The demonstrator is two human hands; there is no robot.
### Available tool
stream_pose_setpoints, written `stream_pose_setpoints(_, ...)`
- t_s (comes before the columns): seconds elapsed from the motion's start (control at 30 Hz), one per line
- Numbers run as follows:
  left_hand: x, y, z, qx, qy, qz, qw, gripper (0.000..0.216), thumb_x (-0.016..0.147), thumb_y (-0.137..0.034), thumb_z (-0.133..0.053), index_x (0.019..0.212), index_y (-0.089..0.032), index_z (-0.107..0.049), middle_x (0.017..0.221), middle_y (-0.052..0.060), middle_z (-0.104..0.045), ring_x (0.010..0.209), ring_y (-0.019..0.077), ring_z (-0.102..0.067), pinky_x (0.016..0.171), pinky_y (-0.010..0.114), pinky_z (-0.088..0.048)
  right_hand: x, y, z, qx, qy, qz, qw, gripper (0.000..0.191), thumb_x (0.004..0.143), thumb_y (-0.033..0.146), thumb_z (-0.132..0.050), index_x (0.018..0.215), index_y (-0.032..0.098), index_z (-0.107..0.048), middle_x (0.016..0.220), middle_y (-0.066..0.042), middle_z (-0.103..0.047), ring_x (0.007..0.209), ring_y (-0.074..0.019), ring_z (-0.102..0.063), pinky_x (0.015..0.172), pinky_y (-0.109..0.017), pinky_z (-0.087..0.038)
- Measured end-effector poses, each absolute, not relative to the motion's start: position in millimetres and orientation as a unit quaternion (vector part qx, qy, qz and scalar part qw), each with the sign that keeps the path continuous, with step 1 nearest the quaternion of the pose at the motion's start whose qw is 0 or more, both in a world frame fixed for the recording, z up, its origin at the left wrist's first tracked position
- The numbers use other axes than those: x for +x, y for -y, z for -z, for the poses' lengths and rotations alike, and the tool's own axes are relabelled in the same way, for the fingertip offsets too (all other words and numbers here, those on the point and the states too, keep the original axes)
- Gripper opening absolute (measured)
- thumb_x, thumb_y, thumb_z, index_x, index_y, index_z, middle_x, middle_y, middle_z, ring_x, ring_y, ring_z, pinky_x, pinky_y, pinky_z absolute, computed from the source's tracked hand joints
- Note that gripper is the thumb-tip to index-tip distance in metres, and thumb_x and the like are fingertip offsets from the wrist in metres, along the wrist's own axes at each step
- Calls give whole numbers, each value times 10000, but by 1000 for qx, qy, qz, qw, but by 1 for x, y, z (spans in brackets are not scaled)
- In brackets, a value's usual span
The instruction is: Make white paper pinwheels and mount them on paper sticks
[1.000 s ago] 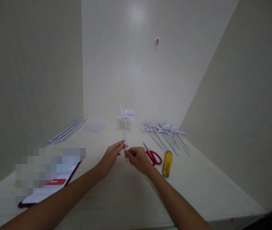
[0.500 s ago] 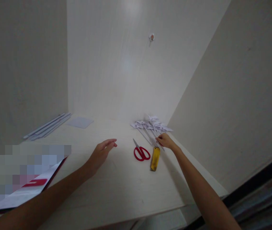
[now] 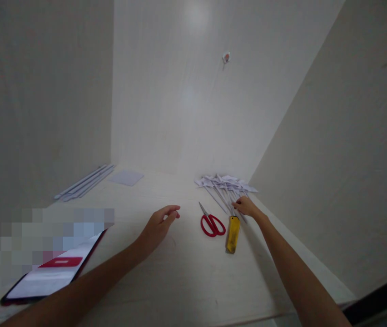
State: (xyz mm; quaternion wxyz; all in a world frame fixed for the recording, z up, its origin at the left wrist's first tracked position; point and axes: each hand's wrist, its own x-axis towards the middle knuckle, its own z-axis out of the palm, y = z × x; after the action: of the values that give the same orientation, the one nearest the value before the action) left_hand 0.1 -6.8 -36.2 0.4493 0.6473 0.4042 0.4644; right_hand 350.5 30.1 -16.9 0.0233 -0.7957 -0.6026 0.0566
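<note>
Head view: L hand (image 3: 161,225) is over the mid tbl (image 3: 180,277), fingers part curled, thumb a bit apart from index, nothing in it. R hand (image 3: 248,207) is at the paper pinwheels (image 3: 225,182), fingers drawn in close together at the lower stems; can't tell if it has a firm hold on one or just touches. Pinwheels lie in an overlapping bunch on the R side of the tbl, white heads toward the back wall (image 3: 166,113), thin stems pointing to the near side.

Scissors (image 3: 213,225) w/ red handles lie btwn the two hands, blades pointing away & slightly L. Yellow cutter (image 3: 233,234) is just beside them on the R, its far end near the stems & R hand. Far L: bundle of white paper sticks (image 3: 84,184) lying on a slant, w/ a flat square sheet (image 3: 127,177) just R of it.

Near L: flat dark-edged device (image 3: 55,279), red bar on its lit screen, upper part pixelated; L forearm passes across its near R corner. Small pale item w/ reddish centre (image 3: 226,57) is up on the back wall, too small to ID
</note>
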Motion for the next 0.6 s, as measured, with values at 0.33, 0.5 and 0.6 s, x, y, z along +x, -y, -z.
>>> stream_pose_setpoints(0.33,9,13,57,755,-363,-456,301,281,830,-256,-383,962,-142,-604,887,97,-608,866,205,-528,809,351,-398,296,-34,-57,-722,679,87,103,347,849,277,-410,850,63,-683,750,-151,-696,673,-192,-629,588,-250,-402)
stream_pose_setpoints(0.5,4,26,53,853,-319,-390,132,280,859,-152,-341,988,-127,-588,946,105,-578,914,210,-487,825,383,-366,176,-58,-94,-600,789,80,106,341,872,300,-393,878,98,-667,774,-93,-693,696,-151,-610,620,-224,-403)
stream_pose_setpoints(0.6,0,28,52,896,-299,-324,49,224,813,-121,-388,894,-108,-596,907,129,-569,899,235,-485,782,396,-375,94,-83,-84,-524,847,50,77,281,879,265,-416,937,135,-657,867,-57,-693,764,-116,-611,702,-198,-423)
